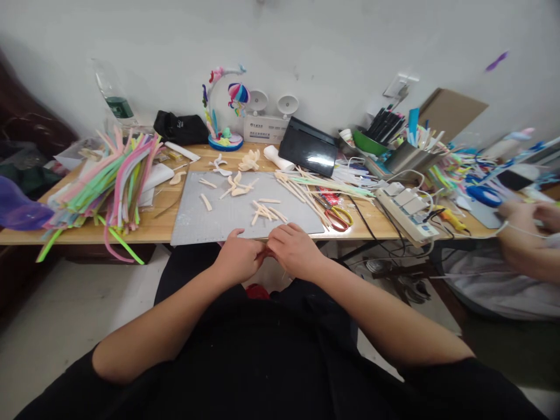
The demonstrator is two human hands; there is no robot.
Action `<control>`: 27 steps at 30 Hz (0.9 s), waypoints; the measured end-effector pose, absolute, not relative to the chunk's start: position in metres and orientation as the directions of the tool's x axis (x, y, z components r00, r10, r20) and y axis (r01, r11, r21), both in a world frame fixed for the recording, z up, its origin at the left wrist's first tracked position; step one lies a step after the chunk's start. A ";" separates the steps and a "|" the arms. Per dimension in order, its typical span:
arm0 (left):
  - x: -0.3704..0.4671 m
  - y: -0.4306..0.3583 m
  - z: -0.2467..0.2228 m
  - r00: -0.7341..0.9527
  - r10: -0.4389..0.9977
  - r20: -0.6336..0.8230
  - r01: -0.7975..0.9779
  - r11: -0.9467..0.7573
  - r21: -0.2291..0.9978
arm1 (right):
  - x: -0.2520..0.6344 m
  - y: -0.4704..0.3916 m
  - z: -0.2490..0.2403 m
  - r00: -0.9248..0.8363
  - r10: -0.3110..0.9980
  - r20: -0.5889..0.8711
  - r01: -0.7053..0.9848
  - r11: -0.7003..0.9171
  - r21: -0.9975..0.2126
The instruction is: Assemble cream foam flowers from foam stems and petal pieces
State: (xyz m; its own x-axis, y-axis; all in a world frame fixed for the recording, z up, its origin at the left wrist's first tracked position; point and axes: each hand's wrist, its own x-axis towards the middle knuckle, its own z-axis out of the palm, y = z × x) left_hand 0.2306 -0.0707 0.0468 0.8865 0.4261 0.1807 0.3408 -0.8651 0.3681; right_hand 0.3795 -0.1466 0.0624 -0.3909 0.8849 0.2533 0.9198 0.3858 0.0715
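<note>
Here we are at a wooden counter [160, 232] pushed up against a plain pale wall [315, 41], with a grey cutting mat [192, 216] at its front edge. The left hand [240, 256] and right hand [295, 249] meet right there, fingers curled together; whether they grip anything, I can't tell. On the mat, just beyond them, lie short cream strips [266, 211] and a curled petal-like cluster [237, 185], with longer cream strips [306, 195] on its right side. Scissors [343, 219] sit beside those, then a loaded power strip [406, 213]; a bundle of pastel pipe cleaners [114, 175] spills over on the left. Another person's hands [518, 219] are busy far right. Now the lettering: the white box [265, 128] at the wall carries dark print, the black pouch [180, 127] a small white mark, both too small to read; the clear bottle [119, 108] wears a green label.
</note>
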 end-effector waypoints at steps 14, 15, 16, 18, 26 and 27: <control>0.216 -0.075 0.063 0.947 0.208 0.246 -0.041 -0.679 0.733 | 0.389 -0.159 0.051 -0.283 0.945 -0.162 -0.110 -0.199 -0.974; 0.217 -0.076 0.062 0.943 0.252 0.219 -0.011 -0.631 0.775 | 0.388 -0.161 0.052 -0.219 0.970 -0.105 -0.075 -0.124 -0.989; 0.218 -0.076 0.061 0.936 0.295 0.192 0.016 -0.580 0.815 | 0.387 -0.162 0.053 -0.157 0.987 -0.033 -0.018 -0.036 -0.999; 0.219 -0.077 0.059 0.913 0.383 0.142 0.052 -0.454 0.890 | 0.387 -0.164 0.057 -0.063 0.990 0.129 0.116 0.136 -0.984; 0.229 -0.089 0.056 0.789 0.603 0.117 0.120 -0.338 0.933 | 0.372 -0.165 0.045 0.308 0.925 0.224 0.103 0.201 -0.974; 0.229 -0.091 0.055 0.765 0.620 0.173 0.147 -0.430 0.891 | 0.366 -0.163 0.041 0.378 0.910 0.167 0.024 0.171 -0.985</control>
State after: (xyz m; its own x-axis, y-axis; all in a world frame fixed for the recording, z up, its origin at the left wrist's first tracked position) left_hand 0.2295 -0.0911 0.0553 0.7650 0.6205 0.1728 0.1474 -0.4298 0.8908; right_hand 0.3659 -0.1631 0.0413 0.3784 0.9105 0.1668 0.0236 0.1707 -0.9850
